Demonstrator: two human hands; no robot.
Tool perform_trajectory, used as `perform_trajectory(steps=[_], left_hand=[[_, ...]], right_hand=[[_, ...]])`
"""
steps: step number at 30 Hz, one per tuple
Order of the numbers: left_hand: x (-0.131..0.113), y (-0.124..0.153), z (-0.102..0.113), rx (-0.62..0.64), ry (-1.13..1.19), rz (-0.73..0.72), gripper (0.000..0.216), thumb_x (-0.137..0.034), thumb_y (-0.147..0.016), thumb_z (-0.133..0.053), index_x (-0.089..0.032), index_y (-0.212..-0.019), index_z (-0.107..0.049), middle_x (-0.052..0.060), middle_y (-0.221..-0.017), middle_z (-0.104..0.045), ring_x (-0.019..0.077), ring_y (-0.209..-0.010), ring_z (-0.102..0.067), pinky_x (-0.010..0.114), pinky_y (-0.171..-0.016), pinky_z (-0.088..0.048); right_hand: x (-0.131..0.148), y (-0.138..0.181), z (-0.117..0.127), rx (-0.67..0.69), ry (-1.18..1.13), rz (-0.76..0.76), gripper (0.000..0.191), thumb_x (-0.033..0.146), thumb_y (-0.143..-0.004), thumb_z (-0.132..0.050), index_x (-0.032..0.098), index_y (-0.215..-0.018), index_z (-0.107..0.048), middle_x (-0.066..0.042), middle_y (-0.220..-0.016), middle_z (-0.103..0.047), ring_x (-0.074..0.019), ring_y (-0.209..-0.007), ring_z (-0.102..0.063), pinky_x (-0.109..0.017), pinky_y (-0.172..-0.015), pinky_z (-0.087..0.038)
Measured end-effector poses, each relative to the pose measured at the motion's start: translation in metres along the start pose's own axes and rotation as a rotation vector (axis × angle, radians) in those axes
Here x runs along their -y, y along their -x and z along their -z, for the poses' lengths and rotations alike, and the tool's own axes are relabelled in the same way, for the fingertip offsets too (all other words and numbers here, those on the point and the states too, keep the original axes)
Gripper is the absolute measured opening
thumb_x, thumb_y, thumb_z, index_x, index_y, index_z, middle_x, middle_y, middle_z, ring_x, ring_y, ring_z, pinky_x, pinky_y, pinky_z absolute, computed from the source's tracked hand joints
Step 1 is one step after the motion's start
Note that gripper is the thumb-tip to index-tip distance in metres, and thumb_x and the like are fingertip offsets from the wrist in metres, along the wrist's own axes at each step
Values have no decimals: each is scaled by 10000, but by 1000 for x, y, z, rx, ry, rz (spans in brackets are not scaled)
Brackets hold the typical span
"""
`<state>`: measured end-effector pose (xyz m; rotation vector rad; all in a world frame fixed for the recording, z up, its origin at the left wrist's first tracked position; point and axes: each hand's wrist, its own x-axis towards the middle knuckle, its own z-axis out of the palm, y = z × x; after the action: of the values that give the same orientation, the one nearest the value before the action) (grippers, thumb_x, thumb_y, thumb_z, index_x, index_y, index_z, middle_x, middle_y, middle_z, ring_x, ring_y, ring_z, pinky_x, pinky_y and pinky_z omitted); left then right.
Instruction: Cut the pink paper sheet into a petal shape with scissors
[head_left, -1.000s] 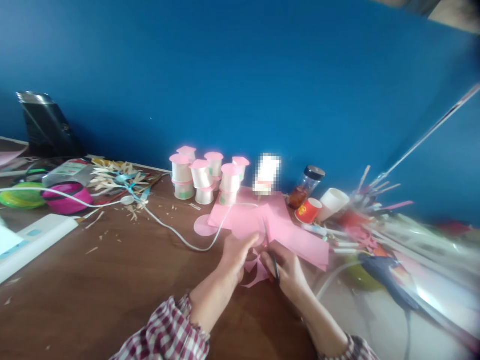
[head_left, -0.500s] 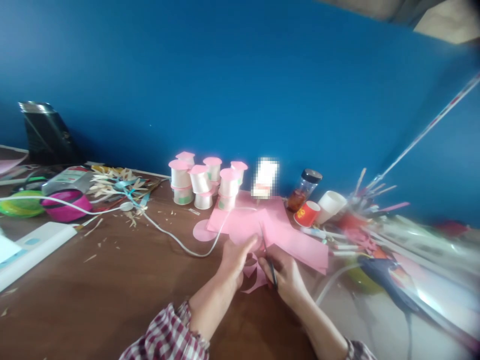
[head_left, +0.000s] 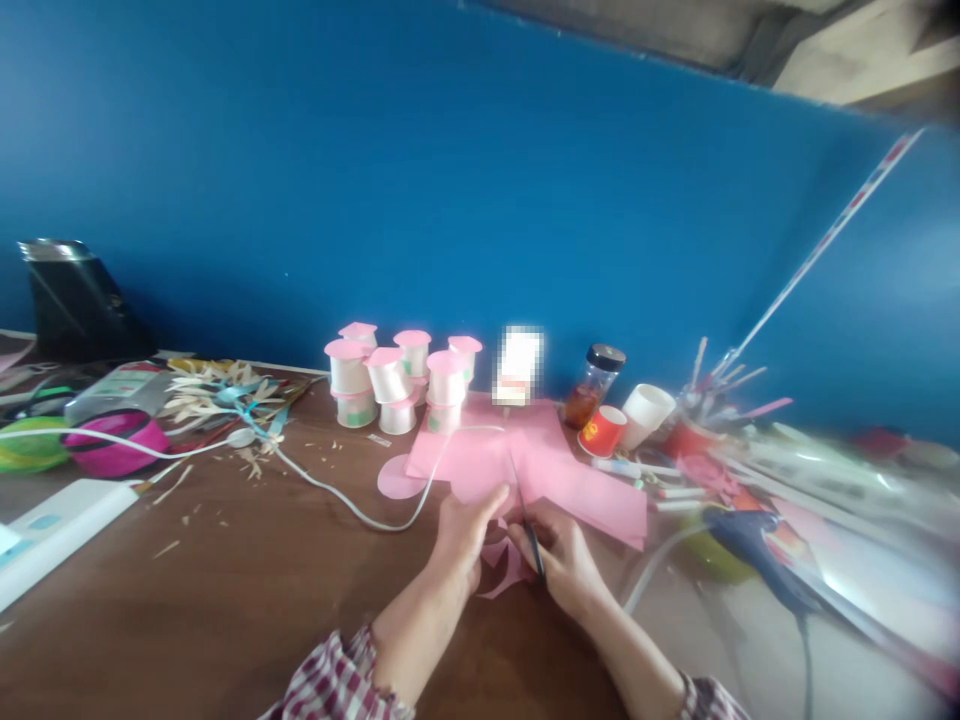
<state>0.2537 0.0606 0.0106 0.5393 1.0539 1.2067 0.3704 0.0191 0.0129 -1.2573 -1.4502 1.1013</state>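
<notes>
My right hand is closed around the dark handles of a pair of scissors, whose thin blades point away from me over pink paper. My left hand grips a piece of pink paper beside the blades, thumb on top. Curled pink offcuts hang below, between the hands. Beyond them lie pink paper sheets, spread flat on the brown table. A pink paper disc rests left of the sheets. How far the blades are apart is hard to make out.
Stacked white paper cups with pink tops stand behind. A white cable loops across the table. To the right are a lidded bottle, a red cup, a white cup and a glue gun. A power strip lies left.
The view has tilted and turned slightly, so the table items sit a little lower and further left. Both hands keep their hold on the paper and scissors.
</notes>
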Motion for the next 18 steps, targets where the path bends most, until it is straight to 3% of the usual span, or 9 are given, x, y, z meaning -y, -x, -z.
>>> perform_trajectory(steps=[18], left_hand=[[-3, 0, 0, 5, 36, 29, 394, -297, -492, -796, -96, -770, -604, 23, -573, -570, 113, -439, -510, 225, -380, -372]], right_hand=[[4, 1, 0, 0, 49, 11, 265, 380, -792, -594, 127, -855, -638, 41, -508, -486, -97, -419, -433, -201, -400, -347]])
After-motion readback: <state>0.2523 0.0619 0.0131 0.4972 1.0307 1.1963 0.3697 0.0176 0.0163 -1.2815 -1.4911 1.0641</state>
